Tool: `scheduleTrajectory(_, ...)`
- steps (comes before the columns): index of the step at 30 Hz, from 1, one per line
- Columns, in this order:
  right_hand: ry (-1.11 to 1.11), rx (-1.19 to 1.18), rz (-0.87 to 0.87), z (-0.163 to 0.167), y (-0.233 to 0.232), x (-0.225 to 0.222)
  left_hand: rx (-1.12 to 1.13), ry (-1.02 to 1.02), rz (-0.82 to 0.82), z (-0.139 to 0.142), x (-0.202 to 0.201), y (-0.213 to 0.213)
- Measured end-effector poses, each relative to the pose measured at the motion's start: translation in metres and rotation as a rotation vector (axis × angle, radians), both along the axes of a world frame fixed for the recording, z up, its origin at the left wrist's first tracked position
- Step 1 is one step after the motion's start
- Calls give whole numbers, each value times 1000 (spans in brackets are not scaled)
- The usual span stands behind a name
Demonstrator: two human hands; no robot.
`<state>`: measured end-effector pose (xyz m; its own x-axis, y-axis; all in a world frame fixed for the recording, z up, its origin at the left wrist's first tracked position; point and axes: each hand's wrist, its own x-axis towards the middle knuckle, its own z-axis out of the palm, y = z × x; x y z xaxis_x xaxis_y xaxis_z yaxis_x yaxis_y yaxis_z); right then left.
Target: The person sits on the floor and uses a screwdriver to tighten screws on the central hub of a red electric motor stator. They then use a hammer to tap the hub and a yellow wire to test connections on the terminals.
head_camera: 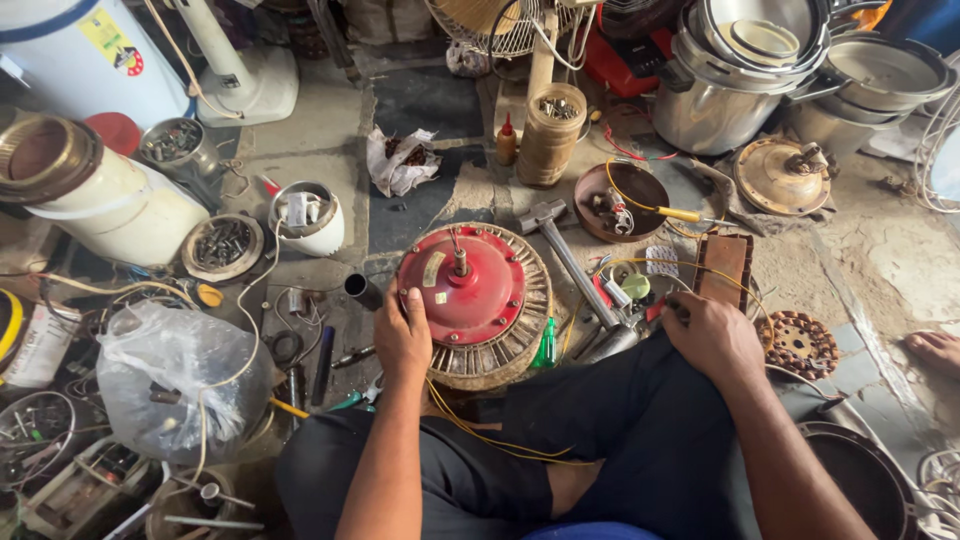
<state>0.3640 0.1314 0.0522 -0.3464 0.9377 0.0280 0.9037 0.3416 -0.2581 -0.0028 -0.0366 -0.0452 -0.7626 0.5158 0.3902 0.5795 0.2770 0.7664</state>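
A round fan motor [478,300] with a red dome cover and a ring of laminated stator plates lies on the floor in front of me. A short shaft sticks up from its middle. My left hand [402,335] grips its left rim, fingers curled over the red cover. My right hand [710,335] rests palm down among small tools and wires to the right of the motor; whether it holds anything is hidden. Thin yellow wires run from the motor across my lap.
A hammer [565,250] lies right of the motor. Behind it stand a brown bowl [622,200] of parts, a glue bottle [507,140] and a ribbed jar [550,135]. Steel pots [720,90] sit far right. Tins of screws, a plastic bag [175,375] and white housings crowd the left.
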Motion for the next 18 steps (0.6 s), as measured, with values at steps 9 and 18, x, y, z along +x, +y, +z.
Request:
scheduleTrajectory(9,-47,-21,-3,-3,3,-1,-1,-1,10,2,-1,-1)
scheduleTrajectory(18,-8,12,7,0,5,2,59,33,9,10,3,-4)
